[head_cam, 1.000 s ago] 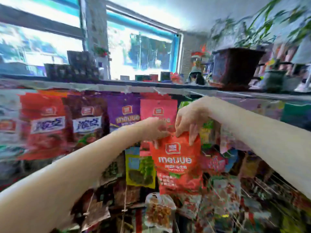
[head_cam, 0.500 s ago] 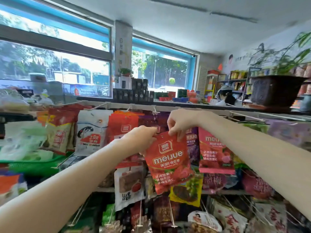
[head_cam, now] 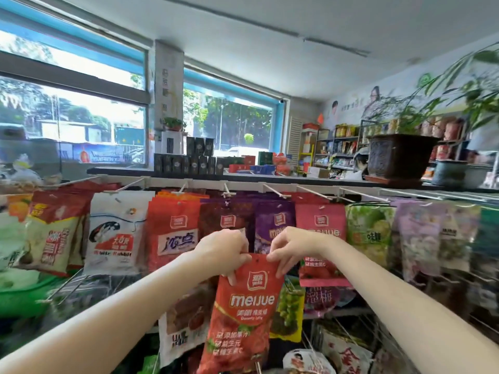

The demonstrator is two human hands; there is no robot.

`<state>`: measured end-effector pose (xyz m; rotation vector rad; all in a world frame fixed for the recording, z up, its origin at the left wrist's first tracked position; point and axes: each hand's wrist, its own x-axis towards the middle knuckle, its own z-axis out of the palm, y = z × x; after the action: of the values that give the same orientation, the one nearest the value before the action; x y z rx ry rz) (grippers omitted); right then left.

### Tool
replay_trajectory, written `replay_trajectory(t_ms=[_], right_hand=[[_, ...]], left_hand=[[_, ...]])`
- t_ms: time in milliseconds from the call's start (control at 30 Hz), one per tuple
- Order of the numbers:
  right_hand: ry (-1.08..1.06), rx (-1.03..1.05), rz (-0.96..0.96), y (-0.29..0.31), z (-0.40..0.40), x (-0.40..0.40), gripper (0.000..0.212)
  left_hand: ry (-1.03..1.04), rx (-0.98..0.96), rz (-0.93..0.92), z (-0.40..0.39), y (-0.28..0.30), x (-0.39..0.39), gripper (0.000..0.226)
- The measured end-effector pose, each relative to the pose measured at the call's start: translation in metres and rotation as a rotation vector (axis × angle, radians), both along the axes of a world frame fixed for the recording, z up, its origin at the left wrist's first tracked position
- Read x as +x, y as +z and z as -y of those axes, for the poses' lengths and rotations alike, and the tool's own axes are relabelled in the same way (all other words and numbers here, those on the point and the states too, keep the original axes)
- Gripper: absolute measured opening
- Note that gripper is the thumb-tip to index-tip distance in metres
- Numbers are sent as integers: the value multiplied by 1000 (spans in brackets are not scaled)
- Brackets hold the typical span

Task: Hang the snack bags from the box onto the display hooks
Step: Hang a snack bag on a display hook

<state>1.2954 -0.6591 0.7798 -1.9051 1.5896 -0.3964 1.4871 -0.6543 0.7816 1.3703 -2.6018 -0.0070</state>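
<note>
Now lower, red bag upright, both hands gripping

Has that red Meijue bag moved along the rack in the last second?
Yes. The red Meijue bag, pinched by the left hand and right hand, has shifted left: it covered the pink bag earlier, now the purple bag.

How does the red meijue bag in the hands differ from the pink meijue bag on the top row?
The red meijue bag is pinched at its top corners by the left hand and right hand; the pink meijue bag hangs from a top-row hook, untouched. The red bag tilts and sits lower; the pink bag hangs straight. Both carry the same square logo.
</note>
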Motion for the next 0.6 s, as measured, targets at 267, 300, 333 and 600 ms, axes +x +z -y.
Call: replay_trajectory(t_ms=[267,300,333,600], right_hand=[[-293,-145,-15,42,-13,-109,11],[-314,-179,-15,47,-12,-119,10],[-327,-219,-19,52,-10,-128,9],[-435,-396,-231,55,52,-173,8]], left_hand=[[-154,167,-300,33,9,-112,22],[-165,183,-339,39,12,-123,21],[-169,181,-373,45,15,-134,20],[-76,210,-515,108,17,-204,17]])
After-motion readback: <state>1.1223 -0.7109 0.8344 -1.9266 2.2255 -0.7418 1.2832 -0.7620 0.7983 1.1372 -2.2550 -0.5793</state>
